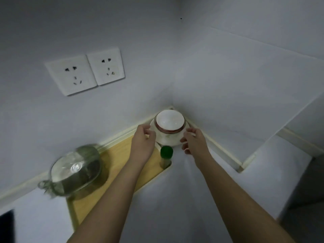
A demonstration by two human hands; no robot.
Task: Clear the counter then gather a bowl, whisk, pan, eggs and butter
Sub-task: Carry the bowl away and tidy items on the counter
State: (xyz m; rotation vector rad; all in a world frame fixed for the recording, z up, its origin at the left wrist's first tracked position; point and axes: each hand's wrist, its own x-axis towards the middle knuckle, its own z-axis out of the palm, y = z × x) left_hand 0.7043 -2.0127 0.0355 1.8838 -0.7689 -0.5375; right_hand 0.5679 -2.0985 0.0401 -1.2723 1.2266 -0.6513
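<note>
Left hand (142, 139) and right hand (194, 141) flank the corner-wedged bowl (170, 123), fingers (148, 131) half-curled; whether they grip it is unclear.

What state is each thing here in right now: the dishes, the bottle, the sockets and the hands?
Bowl: upright, looks empty, tucked in the corner.
Bottle: upright, green cap on.
Glass pot: lid on, standing on the wooden board.
Sockets: nothing plugged in.
Left hand: fingers curved at the bowl's side, grip unclear.
Right hand: fingers curved at the bowl's other side, grip unclear.
</note>
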